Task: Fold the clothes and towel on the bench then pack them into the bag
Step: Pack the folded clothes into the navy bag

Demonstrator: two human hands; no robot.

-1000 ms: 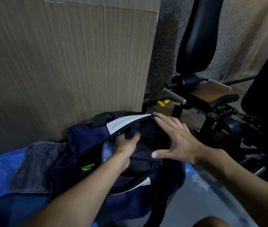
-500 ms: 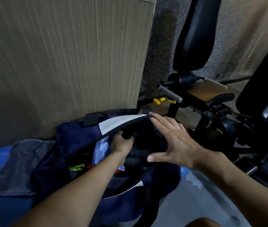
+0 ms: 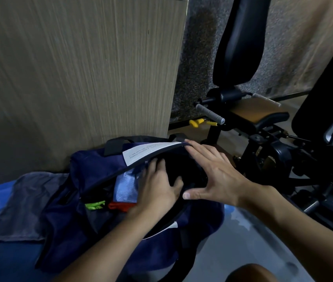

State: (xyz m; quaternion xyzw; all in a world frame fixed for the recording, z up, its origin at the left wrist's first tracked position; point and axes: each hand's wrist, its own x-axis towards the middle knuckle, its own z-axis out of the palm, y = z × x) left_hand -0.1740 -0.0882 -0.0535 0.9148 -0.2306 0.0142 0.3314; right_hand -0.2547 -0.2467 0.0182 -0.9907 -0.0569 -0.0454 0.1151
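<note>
Person's own body, left hand and right hand both bare, two forearms uncovered as far as the picture's edge, short-trimmed nail showing on the right thumb, rounded bare knee at the bottom margin, finer detail dim.

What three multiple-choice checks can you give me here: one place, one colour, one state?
1. Where is the left hand? A on a door handle; B inside the bag; C on a bottle.
2. What colour is the bag? A navy blue; B yellow; C white.
3. How is the bag's mouth? A zipped shut; B open; C tied with rope.
Answers: B, it rests on dark clothing inside; A, navy fabric all round; B, the right hand holds the flap back.
</note>
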